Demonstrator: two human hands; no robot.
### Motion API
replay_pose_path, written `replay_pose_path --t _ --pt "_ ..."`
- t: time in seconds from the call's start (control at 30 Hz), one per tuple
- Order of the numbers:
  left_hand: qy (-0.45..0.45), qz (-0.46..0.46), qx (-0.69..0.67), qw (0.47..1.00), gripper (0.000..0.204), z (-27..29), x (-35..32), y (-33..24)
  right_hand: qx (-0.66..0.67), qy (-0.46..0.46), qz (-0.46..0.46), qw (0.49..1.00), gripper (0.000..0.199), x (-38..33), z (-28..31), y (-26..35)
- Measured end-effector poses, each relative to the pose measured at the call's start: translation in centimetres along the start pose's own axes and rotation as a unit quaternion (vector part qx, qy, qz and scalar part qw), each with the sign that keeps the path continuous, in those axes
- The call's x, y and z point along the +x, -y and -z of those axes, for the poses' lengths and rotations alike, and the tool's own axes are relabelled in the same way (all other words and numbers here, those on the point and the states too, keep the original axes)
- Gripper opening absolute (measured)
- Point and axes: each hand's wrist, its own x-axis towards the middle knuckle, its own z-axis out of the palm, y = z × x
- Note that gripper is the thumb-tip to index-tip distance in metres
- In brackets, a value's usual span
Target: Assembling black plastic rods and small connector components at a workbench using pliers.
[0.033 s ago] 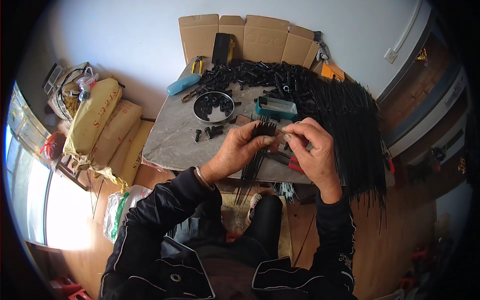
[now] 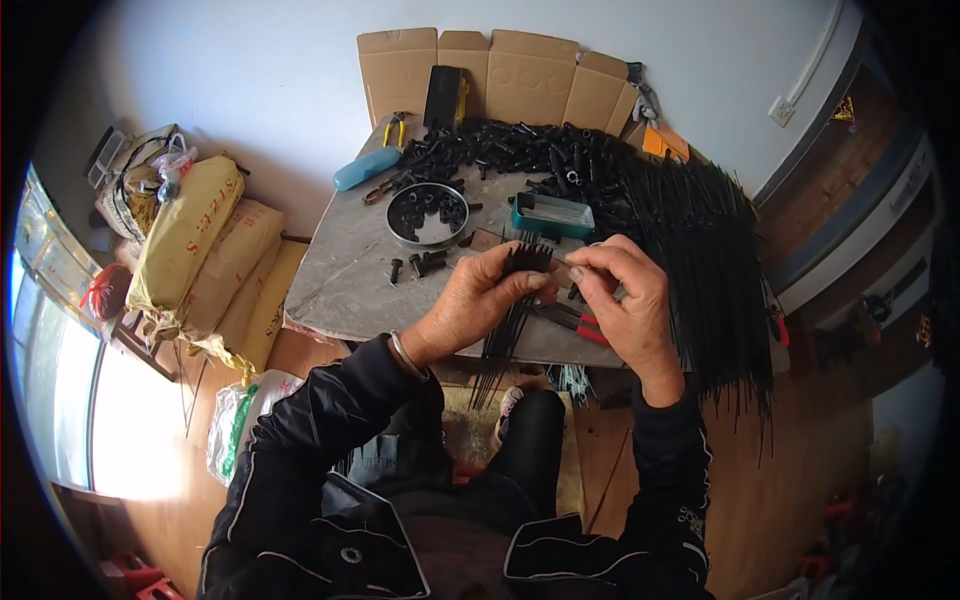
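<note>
In front of me, over the table's near edge, my left hand (image 2: 478, 298) is closed round a bundle of thin black strips (image 2: 507, 335) that look like cable ties. Their thicker ends fan out above my thumb, and the thin tails hang below. Close to those upper ends, my right hand (image 2: 630, 300) pinches a small thin item between thumb and fingertips, too small to name. A large heap of similar black strips (image 2: 705, 270) lies to the right and droops over the table edge. Under my hands, red-handled pliers (image 2: 590, 328) lie partly covered.
On the grey table (image 2: 325, 285) are a round metal dish (image 2: 432, 238) of small black parts, a green tray (image 2: 553, 215), a heap of black tubular pieces (image 2: 500, 145), a blue case (image 2: 367, 169) and yellow-handled pliers (image 2: 396, 130). Cardboard (image 2: 530, 75) stands behind; filled sacks (image 2: 190, 235) lie left.
</note>
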Motion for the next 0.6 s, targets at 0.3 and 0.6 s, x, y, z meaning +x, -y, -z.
replay_pose_path --t 0.3,0.6 --pt "-0.008 -0.017 -0.01 1.0 0.021 -0.4 0.0 0.0 -0.009 -0.002 0.004 1.0 0.015 0.0 0.3 0.2" --pt "0.061 0.022 -0.037 0.997 0.021 -0.4 0.4 -0.5 -0.126 0.018 0.128 0.984 0.017 0.8 1.7 0.4"
